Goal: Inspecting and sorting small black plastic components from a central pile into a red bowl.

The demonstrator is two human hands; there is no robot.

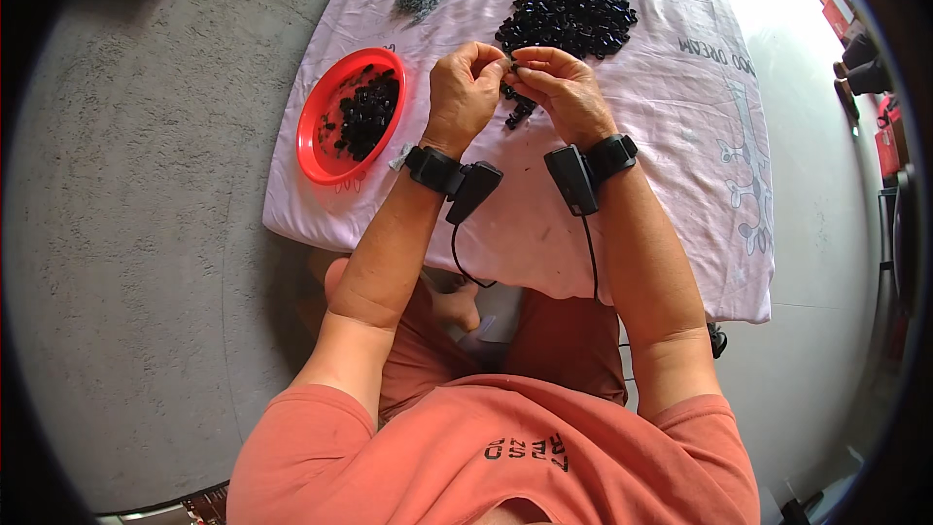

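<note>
Pinching at one spot, the left hand (465,97) and the right hand (571,97) had thumbs and fingers closed on a small piece (515,67), mostly covered by the fingertips, its shape too tiny to make out. What showed was dark, held at the near side of a pile of glossy black bits (569,15). A red bowl (313,154) sat by the left edge of the pink cloth (661,224), whose far end was cut off; bare cloth spread beyond the right hand.
</note>
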